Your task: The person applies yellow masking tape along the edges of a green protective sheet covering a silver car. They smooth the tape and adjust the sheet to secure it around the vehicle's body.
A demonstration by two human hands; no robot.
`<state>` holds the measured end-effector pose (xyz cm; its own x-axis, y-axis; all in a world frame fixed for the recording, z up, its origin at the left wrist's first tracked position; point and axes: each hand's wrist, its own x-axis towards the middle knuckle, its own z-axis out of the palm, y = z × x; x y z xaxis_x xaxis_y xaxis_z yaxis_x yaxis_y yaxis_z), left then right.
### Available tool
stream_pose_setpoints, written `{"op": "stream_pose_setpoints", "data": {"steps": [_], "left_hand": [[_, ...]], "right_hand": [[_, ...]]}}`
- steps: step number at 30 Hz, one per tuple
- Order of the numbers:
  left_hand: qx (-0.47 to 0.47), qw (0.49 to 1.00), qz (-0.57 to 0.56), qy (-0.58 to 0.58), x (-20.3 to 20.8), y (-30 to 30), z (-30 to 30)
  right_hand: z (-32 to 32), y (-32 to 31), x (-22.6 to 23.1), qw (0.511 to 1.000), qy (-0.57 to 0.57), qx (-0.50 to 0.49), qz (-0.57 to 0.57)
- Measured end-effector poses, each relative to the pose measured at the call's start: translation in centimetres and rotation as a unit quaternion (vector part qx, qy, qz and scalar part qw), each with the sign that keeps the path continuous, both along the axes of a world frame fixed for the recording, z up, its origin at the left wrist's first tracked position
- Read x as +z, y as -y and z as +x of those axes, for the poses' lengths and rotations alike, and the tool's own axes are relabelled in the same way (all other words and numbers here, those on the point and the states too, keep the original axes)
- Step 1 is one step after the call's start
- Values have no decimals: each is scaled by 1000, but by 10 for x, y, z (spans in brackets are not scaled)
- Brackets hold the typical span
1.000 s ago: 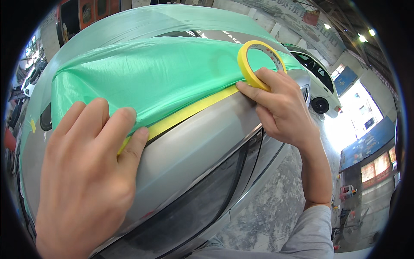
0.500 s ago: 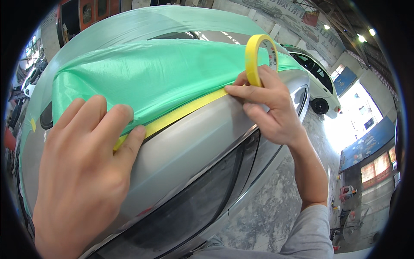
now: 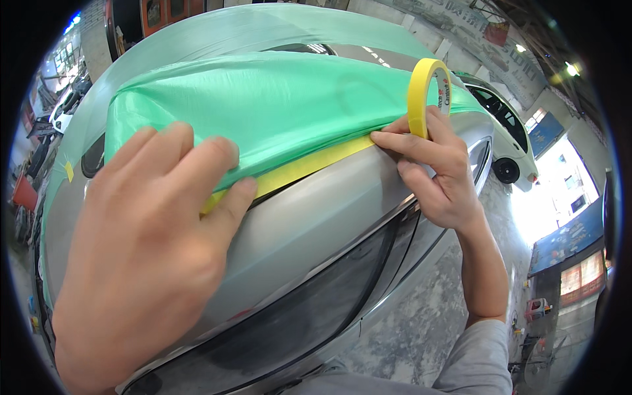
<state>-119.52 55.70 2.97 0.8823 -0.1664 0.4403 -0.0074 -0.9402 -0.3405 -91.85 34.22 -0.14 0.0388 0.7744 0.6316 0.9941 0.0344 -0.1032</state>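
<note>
Our right hand (image 3: 438, 164) grips the roll (image 3: 417, 99), a yellow ring of tape standing above the roof edge of the silver car (image 3: 316, 210). Dark lettering with a small red mark shows on its pale core; larger, faded characters run across the far wall (image 3: 471, 43). From our right fingertips the yellow strip (image 3: 316, 163) follows the roof edge toward our left hand (image 3: 148, 230). That hand is half curled, its thumb on the strip and its fingers bent at the lower edge of the green film (image 3: 263, 105); we cannot tell whether it pinches anything.

The film covers much of the roof, creased where its lower edge meets the strip, and a dark groove shows just below the strip near our left thumb. Farther down, the car's dark side window (image 3: 309, 316) curves along the door. Beyond the car's lower right edge, we see the scuffed grey floor (image 3: 421, 316) stretching toward the bright opening (image 3: 553, 184). A white car (image 3: 518, 158) stands past the silver car's far right corner.
</note>
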Motion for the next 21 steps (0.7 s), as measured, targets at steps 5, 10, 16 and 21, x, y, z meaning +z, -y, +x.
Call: {"op": "stream_pose_setpoints", "data": {"steps": [5, 10, 16, 21], "left_hand": [[15, 999, -32, 15, 4, 3, 0], [36, 999, 13, -5, 6, 11, -1], [44, 999, 7, -6, 3, 15, 0], [46, 999, 8, -6, 4, 15, 2]], "right_hand": [[2, -2, 0, 1000, 20, 8, 6], [1, -1, 3, 1000, 16, -3, -9], [1, 1, 6, 999, 28, -13, -40], [-2, -1, 5, 999, 17, -7, -42]]}}
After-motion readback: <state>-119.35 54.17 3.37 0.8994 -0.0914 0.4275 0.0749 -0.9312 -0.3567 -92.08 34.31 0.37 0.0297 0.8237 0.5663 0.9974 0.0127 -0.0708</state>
